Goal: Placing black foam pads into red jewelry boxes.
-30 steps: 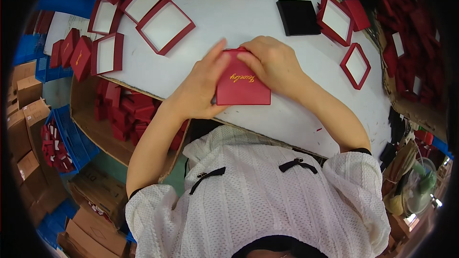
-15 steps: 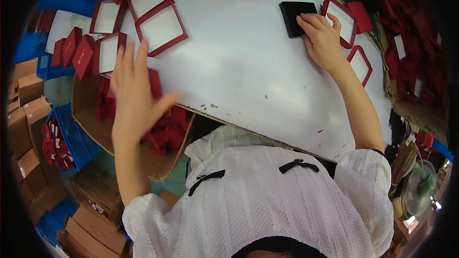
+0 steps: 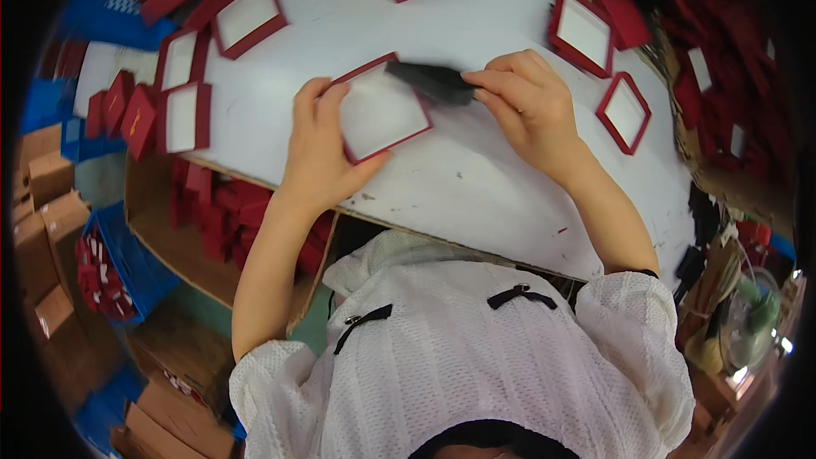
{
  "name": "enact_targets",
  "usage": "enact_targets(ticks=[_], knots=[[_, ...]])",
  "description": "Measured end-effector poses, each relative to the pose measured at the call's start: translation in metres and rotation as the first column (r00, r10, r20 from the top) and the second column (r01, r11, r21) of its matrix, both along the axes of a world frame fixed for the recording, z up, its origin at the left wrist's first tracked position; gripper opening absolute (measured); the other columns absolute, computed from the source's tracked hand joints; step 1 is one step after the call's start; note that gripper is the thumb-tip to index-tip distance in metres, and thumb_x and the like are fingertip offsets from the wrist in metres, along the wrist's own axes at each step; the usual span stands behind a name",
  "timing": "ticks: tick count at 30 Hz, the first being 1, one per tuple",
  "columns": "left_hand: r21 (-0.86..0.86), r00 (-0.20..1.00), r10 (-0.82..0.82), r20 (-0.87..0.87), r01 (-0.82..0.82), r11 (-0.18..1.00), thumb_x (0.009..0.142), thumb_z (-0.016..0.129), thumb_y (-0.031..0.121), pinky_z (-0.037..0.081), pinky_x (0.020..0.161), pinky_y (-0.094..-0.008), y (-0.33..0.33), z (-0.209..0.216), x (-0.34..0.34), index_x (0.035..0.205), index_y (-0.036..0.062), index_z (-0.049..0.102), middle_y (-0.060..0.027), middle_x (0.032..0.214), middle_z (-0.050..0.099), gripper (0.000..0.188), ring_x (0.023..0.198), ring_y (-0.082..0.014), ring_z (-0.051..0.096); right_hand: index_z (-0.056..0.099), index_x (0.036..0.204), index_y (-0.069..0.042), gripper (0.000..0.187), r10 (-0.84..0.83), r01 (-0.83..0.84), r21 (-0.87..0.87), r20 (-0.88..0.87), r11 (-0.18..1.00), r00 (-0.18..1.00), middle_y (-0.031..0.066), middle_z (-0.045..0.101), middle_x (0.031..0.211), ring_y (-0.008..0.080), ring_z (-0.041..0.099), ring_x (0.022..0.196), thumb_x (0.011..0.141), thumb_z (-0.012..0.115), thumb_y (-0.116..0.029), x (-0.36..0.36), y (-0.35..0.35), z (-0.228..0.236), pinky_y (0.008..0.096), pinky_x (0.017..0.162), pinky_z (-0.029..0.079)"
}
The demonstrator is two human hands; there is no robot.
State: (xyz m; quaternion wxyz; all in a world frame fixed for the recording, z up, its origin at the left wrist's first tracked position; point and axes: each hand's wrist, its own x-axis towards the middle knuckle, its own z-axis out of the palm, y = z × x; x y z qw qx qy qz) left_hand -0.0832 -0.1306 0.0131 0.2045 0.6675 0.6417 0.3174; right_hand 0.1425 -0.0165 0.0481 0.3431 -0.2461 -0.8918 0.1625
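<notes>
My left hand point(image 3: 319, 157) grips the left side of an open red box point(image 3: 382, 115) with a white inside, fingers along its far-left edge and thumb at the near edge. A flat black square pad point(image 3: 432, 83) is pinched by its right end between the fingers and thumb of my right hand point(image 3: 531, 110). Tilted and slightly blurred, the pad reaches over the box's far right rim. Whether it touches the box I cannot tell.
More open red boxes point(image 3: 249, 17) stand at the left and far side of the white table point(image 3: 501, 204). Two others point(image 3: 625, 115) lie at the right. A cardboard carton point(image 3: 161, 217) of red boxes sits below the left edge; a red pile point(image 3: 731, 76) lies far right.
My left hand has taken hold of a red box from the left group and drawn it to the middle. My right hand has lifted the black pad and carried it left to the box.
</notes>
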Motion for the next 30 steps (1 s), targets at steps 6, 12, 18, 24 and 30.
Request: enact_targets(ticks=[6, 12, 18, 24, 30], knots=[[0.107, 0.982, 0.065, -0.176, -0.046, 0.993, 0.06, 0.081, 0.024, 0.028, 0.103, -0.0455, -0.005, -0.029, -0.011, 0.127, -0.0016, 0.036, -0.0243, 0.132, 0.029, 0.086, 0.122, -0.0386, 0.031, 0.066, 0.09, -0.003, 0.021, -0.431, 0.42, -0.101, -0.168, 0.902, 0.886, 0.0082, 0.058, 0.078, 0.0227, 0.054, 0.071, 0.071, 0.066, 0.005, 0.116, -0.019, 0.006, 0.0287, 0.059, 0.043], [0.163, 0.992, 0.029, -0.12, -0.009, 0.987, 0.066, 0.078, 0.021, 0.024, 0.106, -0.0433, -0.005, -0.025, -0.006, 0.133, 0.0017, 0.036, -0.0202, 0.136, 0.026, 0.081, 0.126, -0.0346, 0.027, 0.064, 0.086, -0.006, 0.021, -0.898, 0.81, 0.465, -0.069, 0.357, 0.435, 0.0074, 0.057, 0.077, 0.024, 0.052, 0.068, 0.068, 0.068, 0.005, 0.279, -0.108, -0.003, 0.0335, 0.06, 0.041], [0.135, 0.994, 0.0, -0.107, 0.015, 0.991, 0.069, 0.076, 0.019, 0.023, 0.106, -0.044, -0.002, -0.03, -0.001, 0.132, 0.0032, 0.036, -0.0193, 0.137, 0.024, 0.077, 0.128, -0.0338, 0.025, 0.064, 0.086, -0.013, 0.008, -0.993, 0.729, 0.684, -0.103, -0.029, 0.058, 0.0052, 0.059, 0.08, 0.0272, 0.056, 0.076, 0.079, 0.064, -0.014, 0.412, -0.091, 0.002, 0.038, 0.065, 0.042], [0.128, 0.986, 0.011, -0.165, 0.01, 0.992, 0.064, 0.079, 0.024, 0.026, 0.104, -0.046, -0.02, -0.023, -0.005, 0.13, 0.001, 0.037, -0.0222, 0.135, 0.026, 0.082, 0.126, -0.0382, 0.028, 0.062, 0.105, -0.011, 0.031, -0.993, 0.923, 0.375, -0.104, -0.085, -0.049, 0.0116, 0.058, 0.103, 0.0306, 0.053, 0.098, 0.075, 0.066, -0.019, 0.386, -0.045, -0.05, 0.0417, 0.083, 0.041], [0.118, 0.986, 0.053, -0.16, -0.034, 0.992, 0.057, 0.083, 0.025, 0.031, 0.1, -0.0448, -0.02, -0.022, 0.001, 0.126, 0.0016, 0.037, -0.0213, 0.129, 0.03, 0.086, 0.119, -0.038, 0.034, 0.056, 0.107, -0.009, 0.043, -0.56, 0.521, 0.216, 0.211, 0.826, 0.801, 0.0114, 0.053, 0.112, 0.0289, 0.049, 0.103, 0.068, 0.074, -0.016, 0.145, -0.004, -0.024, 0.0408, 0.089, 0.033]])
